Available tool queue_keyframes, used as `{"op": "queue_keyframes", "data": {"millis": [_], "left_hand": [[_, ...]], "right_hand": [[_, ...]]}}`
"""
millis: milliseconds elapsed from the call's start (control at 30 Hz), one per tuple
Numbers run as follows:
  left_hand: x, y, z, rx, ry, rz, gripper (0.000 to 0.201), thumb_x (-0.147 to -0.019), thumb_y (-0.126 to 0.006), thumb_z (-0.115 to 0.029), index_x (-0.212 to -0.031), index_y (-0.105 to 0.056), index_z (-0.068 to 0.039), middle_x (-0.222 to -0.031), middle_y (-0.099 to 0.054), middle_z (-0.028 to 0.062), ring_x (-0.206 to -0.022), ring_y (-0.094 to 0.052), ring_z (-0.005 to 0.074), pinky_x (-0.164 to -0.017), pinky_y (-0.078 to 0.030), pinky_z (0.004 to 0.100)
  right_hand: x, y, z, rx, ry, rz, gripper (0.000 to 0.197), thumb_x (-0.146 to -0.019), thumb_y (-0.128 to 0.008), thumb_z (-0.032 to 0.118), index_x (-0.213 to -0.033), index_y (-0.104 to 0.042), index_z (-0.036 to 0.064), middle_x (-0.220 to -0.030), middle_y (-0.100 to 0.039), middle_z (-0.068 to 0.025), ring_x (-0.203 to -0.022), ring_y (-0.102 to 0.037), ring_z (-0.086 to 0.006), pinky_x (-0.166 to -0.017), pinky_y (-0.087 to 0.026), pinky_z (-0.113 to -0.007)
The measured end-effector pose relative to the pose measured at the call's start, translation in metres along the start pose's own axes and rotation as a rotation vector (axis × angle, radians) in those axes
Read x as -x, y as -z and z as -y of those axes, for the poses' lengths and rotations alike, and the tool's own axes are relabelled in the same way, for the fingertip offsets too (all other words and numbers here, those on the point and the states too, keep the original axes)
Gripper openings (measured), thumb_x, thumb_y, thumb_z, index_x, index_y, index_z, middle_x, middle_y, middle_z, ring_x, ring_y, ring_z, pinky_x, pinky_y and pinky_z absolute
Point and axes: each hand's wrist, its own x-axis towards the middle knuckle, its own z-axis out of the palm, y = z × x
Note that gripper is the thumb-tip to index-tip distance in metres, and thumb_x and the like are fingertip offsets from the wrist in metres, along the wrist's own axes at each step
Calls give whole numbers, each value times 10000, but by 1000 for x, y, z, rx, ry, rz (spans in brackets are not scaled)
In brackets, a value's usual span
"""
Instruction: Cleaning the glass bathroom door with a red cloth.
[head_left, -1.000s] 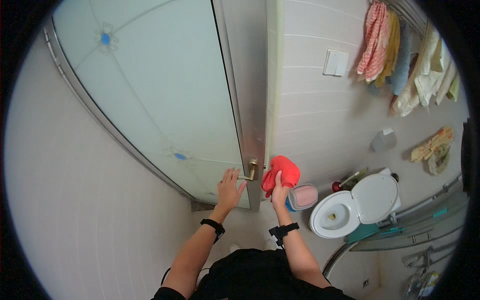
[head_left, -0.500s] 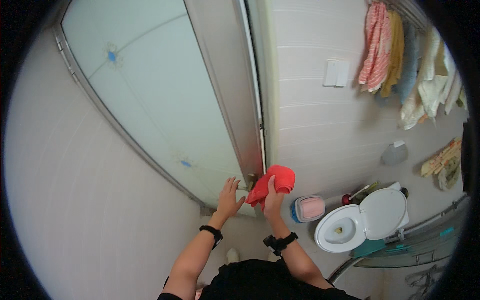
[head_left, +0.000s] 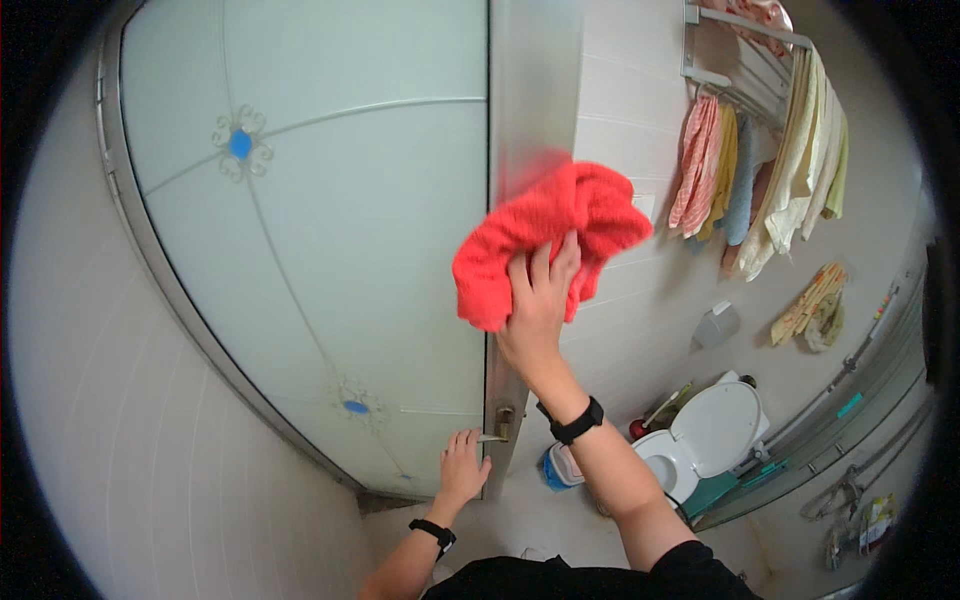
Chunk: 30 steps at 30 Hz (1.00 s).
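White tiles are covering the bathroom wall [head_left: 620, 90], and a frosted glass door [head_left: 330, 250] with blue flower ornaments is standing in front of me. I am holding a red cloth [head_left: 545, 235] in my right hand [head_left: 535, 310], raised high; the fingers are closed on its lower part and pressing it against the grey door frame [head_left: 530, 90], at the door's right edge. My left hand [head_left: 462, 470] is resting low, with the fingers spread open, touching the door edge just beside the small metal handle [head_left: 500, 425]; it is not gripping anything.

To my judgement, the wiping of the frame is the step in hand, at its upper part. The next stroke is asking for steady pressure along the frame, while the left hand is keeping the door from swinging.

The cloth is bunched and has no clear point; its longer side is running slanted, from lower left to upper right. The frame's long axis is going up and down.

Towels [head_left: 770, 170] are hanging on a rack to the right, and a white toilet [head_left: 710, 440] is standing below.
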Motion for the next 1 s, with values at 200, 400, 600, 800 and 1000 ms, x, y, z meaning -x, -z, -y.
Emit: {"op": "queue_keyframes", "data": {"millis": [200,400,600,800,1000], "left_hand": [[-1,18,17,66,-120,38,550,-754,-636,-222,-1245,-437,-75,-1213,-448,105,-1176,-383,285,-887,-367,468],[-12,22,33,26,-213,172,515,-732,-642,-247,-1187,-486,-66,-1167,-498,106,-1129,-416,294,-848,-366,496],[-15,32,27,55,-152,230,542,-740,-628,-258,-1229,-472,-86,-1167,-512,86,-1116,-428,278,-826,-349,535],[-19,23,36,34,-212,167,556,-749,-621,-253,-1255,-455,-92,-1182,-513,68,-1081,-445,249,-832,-342,523],[-32,16,39,58,-187,119,568,-740,-634,-226,-1264,-451,-103,-1177,-514,65,-1085,-452,249,-835,-337,516]], "right_hand": [[136,-23,20,87,-29,400,439,-697,-590,84,-1122,-516,3,-1261,-421,-241,-1175,-363,-484,-954,-300,-569],[242,-28,12,18,-213,617,435,-774,-568,88,-1207,-528,105,-1258,-459,-196,-1180,-415,-413,-968,-327,-495],[86,-30,18,152,-21,216,459,-761,-592,86,-1218,-546,113,-1295,-436,-218,-1199,-398,-427,-977,-326,-493],[-23,-23,25,282,134,-42,566,-658,-694,100,-1205,-551,127,-1312,-449,-204,-1223,-401,-396,-994,-319,-470],[10,-60,2,83,65,-54,461,-675,-705,92,-1123,-595,104,-1249,-507,-181,-1198,-427,-374,-999,-310,-454]]}}
